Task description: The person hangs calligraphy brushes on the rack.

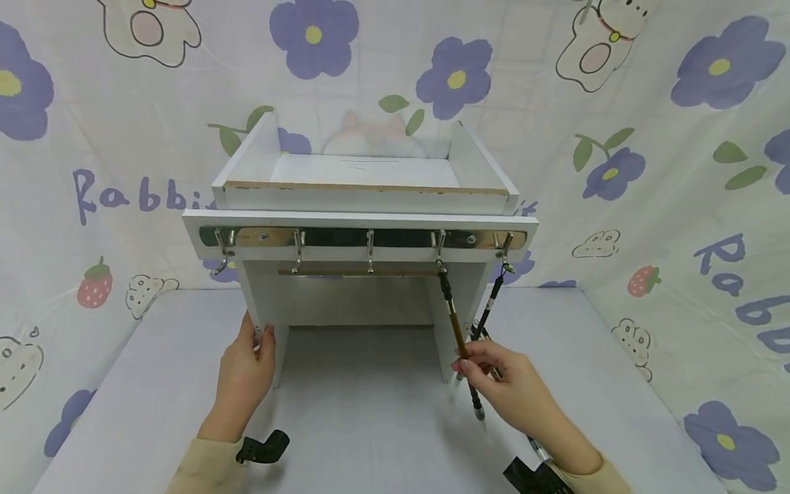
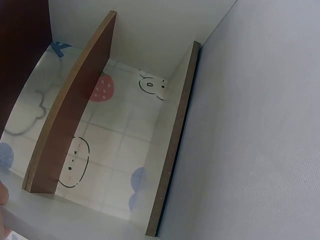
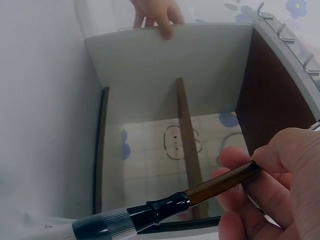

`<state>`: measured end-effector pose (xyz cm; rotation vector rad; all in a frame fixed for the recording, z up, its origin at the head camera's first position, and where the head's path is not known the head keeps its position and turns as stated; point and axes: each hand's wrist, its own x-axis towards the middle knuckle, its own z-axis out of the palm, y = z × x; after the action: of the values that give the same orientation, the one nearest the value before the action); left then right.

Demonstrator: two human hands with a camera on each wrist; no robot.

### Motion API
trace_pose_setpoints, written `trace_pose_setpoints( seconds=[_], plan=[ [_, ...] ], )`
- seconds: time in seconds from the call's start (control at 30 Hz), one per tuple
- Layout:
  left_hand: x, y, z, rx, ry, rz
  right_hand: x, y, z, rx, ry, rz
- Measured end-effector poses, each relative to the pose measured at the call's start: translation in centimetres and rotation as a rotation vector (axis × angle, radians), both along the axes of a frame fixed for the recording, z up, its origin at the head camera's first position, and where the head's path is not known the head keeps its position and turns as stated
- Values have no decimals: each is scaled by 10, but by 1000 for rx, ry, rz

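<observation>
A small white shelf (image 1: 358,202) stands on the table, a metal strip with several hooks (image 1: 370,254) along its front edge. My left hand (image 1: 243,374) grips its left side panel low down, thumb and fingers on either side. From the second hook from the right hangs a brown-handled brush (image 1: 455,326), tilted, with a clear cap (image 3: 105,225) at its lower end. My right hand (image 1: 503,377) pinches that brush by its handle. A black-handled brush (image 1: 494,296) hangs from the rightmost hook, partly behind my right hand. Another slim tool's end (image 1: 537,449) shows below that hand.
A bare white table (image 1: 364,412) stretches in front of the shelf and to both sides. Patterned cloth (image 1: 395,55) with purple flowers hangs behind and at the sides. Inside the shelf, a brown-edged crossbar (image 2: 70,100) spans between the side panels.
</observation>
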<state>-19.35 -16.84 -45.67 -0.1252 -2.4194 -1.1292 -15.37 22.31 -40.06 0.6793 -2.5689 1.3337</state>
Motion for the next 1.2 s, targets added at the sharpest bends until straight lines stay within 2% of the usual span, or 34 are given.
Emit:
trace_pose_setpoints(
  seconds=[0.33,0.7,1.03,1.2],
  plan=[
    [0,0,1,3,-4,-4,-3,-11,-11,-16,22,-9],
    [1,0,2,7,-15,1,-8,-28,-16,-6,-28,-35],
    [1,0,1,7,-1,-4,-17,-45,-23,-55,-1,-35],
    [1,0,0,6,-11,-3,-21,-54,-26,-20,54,-82]
  ],
)
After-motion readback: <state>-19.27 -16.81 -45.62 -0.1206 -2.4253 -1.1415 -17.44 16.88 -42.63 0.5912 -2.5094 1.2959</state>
